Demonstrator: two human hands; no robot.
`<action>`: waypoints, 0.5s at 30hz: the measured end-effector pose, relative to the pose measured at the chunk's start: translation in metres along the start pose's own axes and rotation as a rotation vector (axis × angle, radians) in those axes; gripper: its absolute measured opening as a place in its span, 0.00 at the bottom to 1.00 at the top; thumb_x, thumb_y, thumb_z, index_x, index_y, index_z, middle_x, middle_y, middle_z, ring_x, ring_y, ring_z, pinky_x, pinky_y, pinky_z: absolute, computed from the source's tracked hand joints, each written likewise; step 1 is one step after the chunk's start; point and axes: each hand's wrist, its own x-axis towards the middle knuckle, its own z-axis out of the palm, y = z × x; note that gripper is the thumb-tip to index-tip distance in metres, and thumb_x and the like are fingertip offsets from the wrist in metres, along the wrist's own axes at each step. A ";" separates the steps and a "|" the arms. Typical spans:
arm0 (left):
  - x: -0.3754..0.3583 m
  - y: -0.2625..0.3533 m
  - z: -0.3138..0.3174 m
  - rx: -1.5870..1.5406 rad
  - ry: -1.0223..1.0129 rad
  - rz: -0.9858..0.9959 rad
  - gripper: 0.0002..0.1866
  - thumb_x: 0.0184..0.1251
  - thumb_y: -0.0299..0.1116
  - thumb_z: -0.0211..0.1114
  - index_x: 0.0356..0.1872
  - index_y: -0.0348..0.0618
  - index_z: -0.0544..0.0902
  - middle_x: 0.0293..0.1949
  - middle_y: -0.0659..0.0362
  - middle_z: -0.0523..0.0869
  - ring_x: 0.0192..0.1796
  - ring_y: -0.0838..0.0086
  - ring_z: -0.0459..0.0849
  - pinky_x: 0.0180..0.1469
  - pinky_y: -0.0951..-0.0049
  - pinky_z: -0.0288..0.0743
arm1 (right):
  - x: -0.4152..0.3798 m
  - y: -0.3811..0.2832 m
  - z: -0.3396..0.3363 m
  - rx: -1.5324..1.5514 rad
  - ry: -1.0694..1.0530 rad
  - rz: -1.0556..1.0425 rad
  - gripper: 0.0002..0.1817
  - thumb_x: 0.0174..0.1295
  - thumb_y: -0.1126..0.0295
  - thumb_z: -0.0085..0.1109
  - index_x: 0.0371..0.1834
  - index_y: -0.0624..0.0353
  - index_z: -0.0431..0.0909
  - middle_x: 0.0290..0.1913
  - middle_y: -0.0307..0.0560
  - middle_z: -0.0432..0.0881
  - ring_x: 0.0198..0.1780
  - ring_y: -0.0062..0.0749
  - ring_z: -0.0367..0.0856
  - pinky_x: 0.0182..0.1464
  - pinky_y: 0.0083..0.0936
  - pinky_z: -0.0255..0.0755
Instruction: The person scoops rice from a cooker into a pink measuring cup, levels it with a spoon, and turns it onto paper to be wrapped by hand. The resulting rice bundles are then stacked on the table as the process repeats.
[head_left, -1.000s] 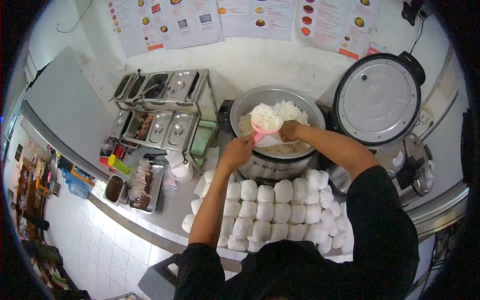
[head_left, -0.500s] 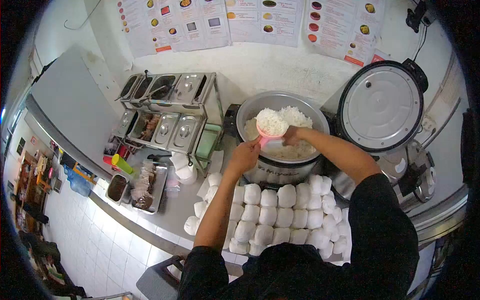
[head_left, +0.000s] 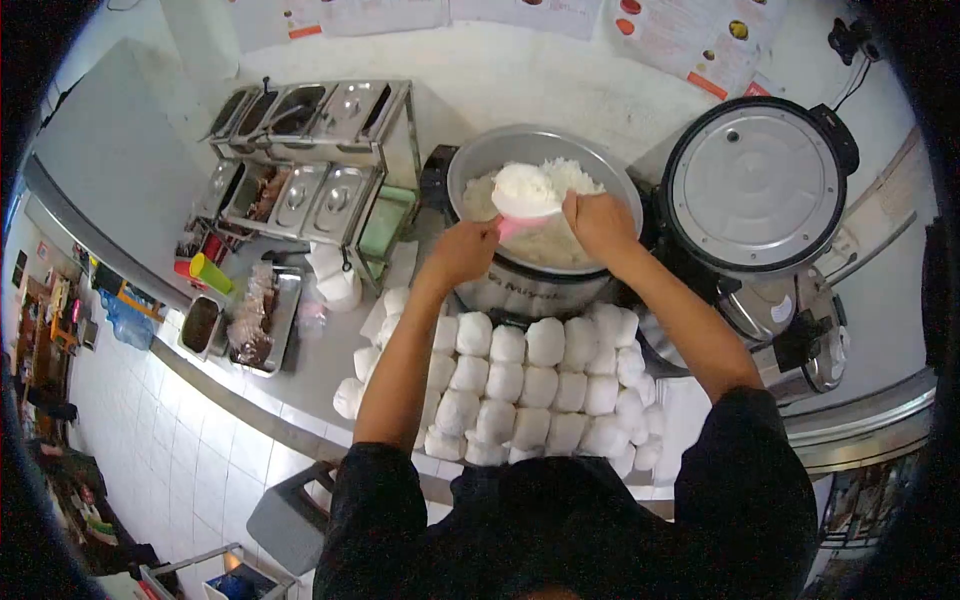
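Observation:
Over the rice cooker (head_left: 530, 290), my left hand (head_left: 465, 250) is closed on the handle of a pink scoop (head_left: 516, 226). White cooked rice (head_left: 524, 186) is heaped in the scoop. My right hand (head_left: 600, 226) is closed at the scoop's right side, on a white paddle-like utensil (head_left: 545, 208) that lies against the heap; blur and fingers hide much of it. More rice (head_left: 574, 176) fills the pot behind and below. In front of the cooker, under my forearms, sit rows of rounded white wrapped bundles (head_left: 507, 382).
The cooker's lid (head_left: 755, 188) stands raised at the right, with metal pots (head_left: 762, 305) below it. A two-level rack of steel pans (head_left: 342, 200) stands at the left. Nearer are a tray of bagged food (head_left: 268, 318), a yellow cup (head_left: 211, 272) and a white container (head_left: 338, 287).
My right hand has risen from the rice in the pot to the scoop's side, bringing the white utensil against the heap. The camera view has tilted down, shifting everything upward.

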 end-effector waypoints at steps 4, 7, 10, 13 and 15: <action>0.017 -0.038 0.022 0.018 0.013 0.107 0.20 0.70 0.42 0.49 0.55 0.49 0.83 0.43 0.39 0.84 0.47 0.42 0.82 0.53 0.52 0.76 | 0.011 0.003 0.006 -0.069 0.018 0.057 0.31 0.71 0.54 0.39 0.20 0.65 0.83 0.23 0.61 0.82 0.30 0.60 0.83 0.39 0.51 0.78; 0.006 -0.004 -0.001 -0.074 -0.044 -0.075 0.21 0.70 0.42 0.48 0.57 0.51 0.82 0.45 0.39 0.84 0.49 0.42 0.82 0.54 0.53 0.75 | 0.018 0.029 0.008 -0.057 0.003 0.068 0.30 0.71 0.54 0.39 0.22 0.65 0.83 0.26 0.62 0.83 0.32 0.60 0.84 0.41 0.50 0.79; 0.000 -0.002 0.000 -0.137 -0.015 -0.056 0.21 0.70 0.41 0.48 0.59 0.52 0.81 0.43 0.39 0.83 0.46 0.45 0.82 0.52 0.54 0.75 | 0.014 0.056 0.003 -0.038 -0.016 0.131 0.30 0.70 0.55 0.39 0.25 0.66 0.84 0.29 0.64 0.84 0.33 0.60 0.84 0.42 0.51 0.78; 0.000 -0.007 0.002 -0.057 0.030 0.027 0.22 0.72 0.41 0.51 0.62 0.49 0.78 0.30 0.39 0.84 0.29 0.53 0.85 0.38 0.59 0.78 | -0.003 0.049 -0.009 0.008 -0.067 0.132 0.29 0.70 0.55 0.39 0.26 0.66 0.84 0.31 0.65 0.83 0.34 0.60 0.84 0.43 0.51 0.78; 0.003 -0.012 0.012 -0.026 0.108 0.067 0.22 0.71 0.40 0.52 0.63 0.49 0.77 0.28 0.39 0.83 0.28 0.55 0.85 0.38 0.60 0.77 | -0.033 0.007 -0.016 0.014 -0.158 0.137 0.29 0.70 0.56 0.39 0.26 0.66 0.84 0.30 0.66 0.83 0.34 0.60 0.84 0.43 0.51 0.78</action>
